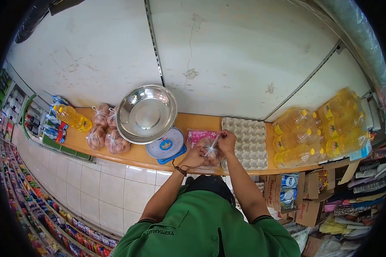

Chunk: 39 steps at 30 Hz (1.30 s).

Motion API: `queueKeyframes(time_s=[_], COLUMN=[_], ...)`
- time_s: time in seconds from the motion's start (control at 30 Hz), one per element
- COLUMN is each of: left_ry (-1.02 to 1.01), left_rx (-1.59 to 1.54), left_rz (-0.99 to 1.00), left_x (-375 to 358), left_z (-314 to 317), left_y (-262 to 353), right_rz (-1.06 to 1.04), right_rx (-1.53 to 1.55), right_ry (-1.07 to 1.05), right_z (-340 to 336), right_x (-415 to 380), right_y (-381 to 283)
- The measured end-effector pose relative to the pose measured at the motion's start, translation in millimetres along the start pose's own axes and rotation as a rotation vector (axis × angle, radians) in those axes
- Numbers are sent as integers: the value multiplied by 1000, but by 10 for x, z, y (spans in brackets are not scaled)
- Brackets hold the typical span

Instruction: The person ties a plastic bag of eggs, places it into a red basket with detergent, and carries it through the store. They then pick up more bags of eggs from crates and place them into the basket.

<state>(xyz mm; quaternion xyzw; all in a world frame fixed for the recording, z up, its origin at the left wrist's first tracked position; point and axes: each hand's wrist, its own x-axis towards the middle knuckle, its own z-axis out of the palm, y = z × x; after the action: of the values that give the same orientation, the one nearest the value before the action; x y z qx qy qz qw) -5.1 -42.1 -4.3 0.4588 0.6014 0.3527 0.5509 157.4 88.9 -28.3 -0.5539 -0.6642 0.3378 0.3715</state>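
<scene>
"Bag [211,150] first: where is it, and what's inside?"

"On the wooden counter [79,139], near the front edge, just left of the egg trays [244,145]. It's clear plastic, with brown, rounded things [212,162] in it. Probably eggs, though the wrinkled plastic and small view make that hard to swear to."

"And the hands?"

"Both are at its gathered top. The left hand [196,156], with a bracelet [179,168] at the wrist, has its fingers bunched on the plastic; the right hand [227,141] pinches another bit of it."

"Which containers are on the left?"

"A blue scale [166,144], partly covered by a metal bowl [148,112] with its shiny inside in view. Past that sit four more bags [116,143] of similar brown contents, beside a bottle [73,118] of yellow liquid."

"And on the right?"

"After the grey trays come rows of oil bottles [294,132], yellow-capped and filled with yellow liquid. Lower down, an open cardboard box [270,192] holds blue-and-white packs [288,188]. Behind the bag lies a pink packet [197,136]."
</scene>
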Motion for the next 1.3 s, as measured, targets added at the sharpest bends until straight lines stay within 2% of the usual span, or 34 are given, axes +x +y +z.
queueKeyframes(time_s=[0.3, 0.37, 0.4, 0.47, 0.5, 0.57, 0.6, 0.67, 0.7, 0.77, 0.83, 0.9, 0.93, 1.0, 1.07, 1.13, 1.2, 1.23, 1.3], left_ry=[-77, -86, -87, -125, -130, -89, -95, 11, 7, 285, 351, 414, 413, 416, 337, 289, 248, 265, 280], left_rx=[121, 8, 7, -304, -306, -636, -637, -590, -588, -136, -107, -82, -58, -34, -211, -236, -262, -177, -95], left_rz=[42, -99, -100, -54, -54, -2, -2, 82, 83, 447, 438, 425, 374, 324, 334, 332, 326, 331, 336], left_x=[-26, -70, -72, -80, -43, 29, 50, 117, 175, 322, 227, 184, 188, 208, 266, 312, 302, 267, 245], left_z=[-101, -117, -105, -47, -38, -32, -17, 3, 43, 123, 138, 175, 188, 194, 194, 179, 153, 143, 139], left_y=[133, 284, 265, 196, 128, -22, -6, 46, -34, -273, -24, 100, 104, 61, -43, -146, -140, -84, -36], right_rz=[63, 35, 36, 8, 10, -10, -7, -84, -62, -103, -146, -94, -95, -191, -189, -185, -162, -164, -147], right_rx=[-1, 25, 24, 98, 93, 197, 194, 234, 302, 278, 254, 266, 265, 46, 34, 20, 181, 182, 158], right_ry=[34, 61, 61, 57, 60, -211, -207, -430, -476, -507, -535, -634, -633, -529, -514, -495, -331, -337, -162], right_z=[35, 38, 12, -94, -147, -242, -273, -311, -330, -347, -360, -397, -460, -566, -509, -488, -408, -385, -347], right_x=[-7, -10, -14, -31, -14, -9, -31, -82, -120, -152, -168, -222, -255, -299, -292, -324, -368, -376, -378], right_y=[57, 73, 56, 45, 85, 197, 156, 58, -29, -89, -163, -263, -417, -671, -543, -513, -504, -497, -432])
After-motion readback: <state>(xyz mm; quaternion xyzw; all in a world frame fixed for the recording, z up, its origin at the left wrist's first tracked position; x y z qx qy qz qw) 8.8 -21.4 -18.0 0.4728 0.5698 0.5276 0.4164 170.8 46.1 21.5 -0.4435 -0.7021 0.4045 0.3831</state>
